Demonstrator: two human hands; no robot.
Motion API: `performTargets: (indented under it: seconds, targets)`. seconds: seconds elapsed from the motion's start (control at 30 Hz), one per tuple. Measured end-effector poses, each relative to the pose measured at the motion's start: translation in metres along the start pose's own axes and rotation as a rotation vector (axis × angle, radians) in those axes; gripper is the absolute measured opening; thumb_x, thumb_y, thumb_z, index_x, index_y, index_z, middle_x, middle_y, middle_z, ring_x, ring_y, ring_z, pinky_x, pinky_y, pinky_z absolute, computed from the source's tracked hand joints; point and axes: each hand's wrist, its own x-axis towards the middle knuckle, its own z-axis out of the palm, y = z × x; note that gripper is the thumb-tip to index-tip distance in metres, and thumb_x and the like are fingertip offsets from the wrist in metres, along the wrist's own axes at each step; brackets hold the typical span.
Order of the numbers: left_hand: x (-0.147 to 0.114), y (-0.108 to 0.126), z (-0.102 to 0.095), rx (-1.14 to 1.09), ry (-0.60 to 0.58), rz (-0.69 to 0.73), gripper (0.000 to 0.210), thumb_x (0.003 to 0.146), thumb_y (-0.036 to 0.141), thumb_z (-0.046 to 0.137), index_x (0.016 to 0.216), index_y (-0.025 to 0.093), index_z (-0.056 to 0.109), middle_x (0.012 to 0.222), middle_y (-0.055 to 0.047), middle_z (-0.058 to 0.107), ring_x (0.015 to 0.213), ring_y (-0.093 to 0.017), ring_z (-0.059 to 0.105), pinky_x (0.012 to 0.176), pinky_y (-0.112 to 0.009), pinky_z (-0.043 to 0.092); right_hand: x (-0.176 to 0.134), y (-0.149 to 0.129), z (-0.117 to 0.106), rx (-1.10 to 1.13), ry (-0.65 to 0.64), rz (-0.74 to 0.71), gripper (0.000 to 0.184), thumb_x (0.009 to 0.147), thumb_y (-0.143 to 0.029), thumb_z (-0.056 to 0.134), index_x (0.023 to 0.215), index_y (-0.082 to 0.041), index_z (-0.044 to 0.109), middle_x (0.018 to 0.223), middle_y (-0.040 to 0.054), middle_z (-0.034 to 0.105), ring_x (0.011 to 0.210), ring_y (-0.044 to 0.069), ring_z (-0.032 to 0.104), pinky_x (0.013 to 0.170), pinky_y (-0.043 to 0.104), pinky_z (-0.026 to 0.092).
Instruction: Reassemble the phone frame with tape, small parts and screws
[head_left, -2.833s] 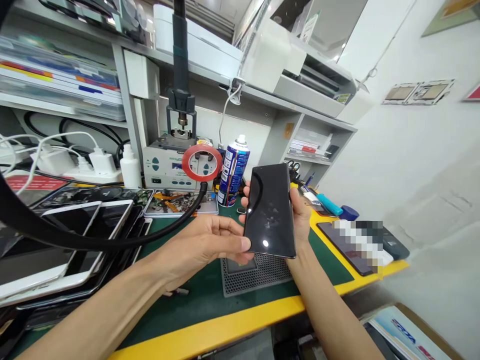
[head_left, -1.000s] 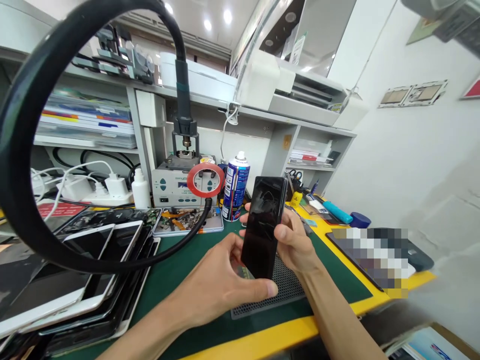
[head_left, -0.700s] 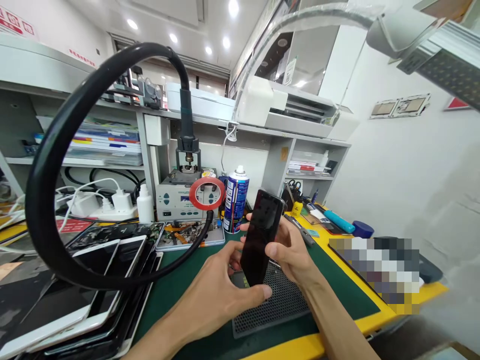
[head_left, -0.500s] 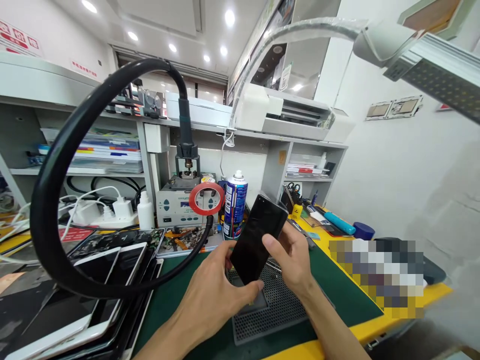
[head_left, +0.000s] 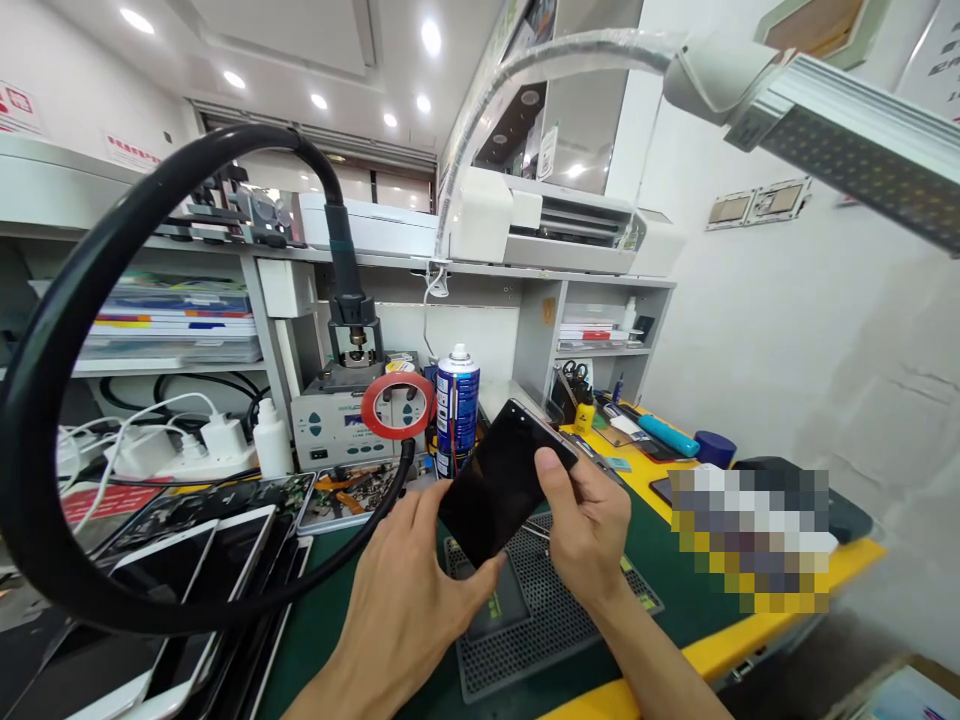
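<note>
On a green mat [head_left: 686,590], a gray perforated pad [head_left: 547,630]. Above it, left hand [head_left: 405,585] and right hand [head_left: 592,515], both clamped on a tilted, dark-screened phone [head_left: 496,482]: left at the lower end, right near the upper right corner, thumb over the screen. Probably light, stiff, slippery and fragile; best gripped by the side edges, without pressing the glass.

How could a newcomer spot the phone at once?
Start at the green mat, then find the grey holed pad on it. Partly overlapping that pad in view, the phone slants, its dark glass face showing. Unlike the screens piled at the left, it is held in both hands.
</note>
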Motion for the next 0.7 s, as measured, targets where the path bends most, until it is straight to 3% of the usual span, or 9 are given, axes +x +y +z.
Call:
performTargets:
  seconds: [0.2, 0.4, 0.57, 0.7]
  targets:
    - [-0.0017, -0.0011, 0.0014, 0.03, 0.018, 0.029, 0.061, 0.08, 0.05, 0.063, 0.131, 0.023, 0.045, 0.118, -0.012, 0.062, 0.106, -0.033, 0.062, 0.086, -0.046, 0.051, -0.0013, 0.0004, 0.0001, 0.044, -0.013, 0.017, 0.037, 0.096, -0.03, 0.057, 0.061, -0.022, 0.049, 0.061, -0.0016, 0.05, 0.056, 0.014, 0.045, 0.051, 0.027, 0.04]
    - [-0.002, -0.0021, 0.0015, 0.041, 0.014, 0.039, 0.065, 0.08, 0.05, 0.063, 0.135, 0.022, 0.045, 0.116, -0.012, 0.062, 0.106, -0.034, 0.062, 0.086, -0.045, 0.052, -0.0021, 0.0004, 0.0004, 0.068, -0.033, 0.03, 0.045, 0.1, -0.034, 0.051, 0.06, -0.023, 0.033, 0.062, -0.0022, 0.047, 0.054, 0.012, 0.04, 0.048, 0.026, 0.032]
    - [-0.0008, -0.0018, -0.0012, 0.029, -0.015, 0.029, 0.067, 0.081, 0.053, 0.061, 0.138, 0.022, 0.044, 0.117, -0.012, 0.061, 0.106, -0.034, 0.061, 0.085, -0.045, 0.052, -0.0009, -0.0003, -0.0021, 0.096, -0.079, 0.079, 0.04, 0.1, -0.041, 0.049, 0.064, -0.024, 0.051, 0.062, -0.0009, 0.046, 0.055, 0.015, 0.041, 0.053, 0.03, 0.04]
    - [0.0026, -0.0006, -0.0058, -0.001, -0.076, 0.013, 0.073, 0.08, 0.056, 0.061, 0.142, 0.02, 0.044, 0.116, -0.014, 0.061, 0.108, -0.035, 0.06, 0.087, -0.046, 0.051, 0.0015, -0.002, -0.0045, 0.174, -0.114, 0.142, 0.035, 0.1, -0.046, 0.048, 0.075, -0.027, 0.065, 0.063, 0.0016, 0.052, 0.064, 0.021, 0.051, 0.069, 0.038, 0.05]
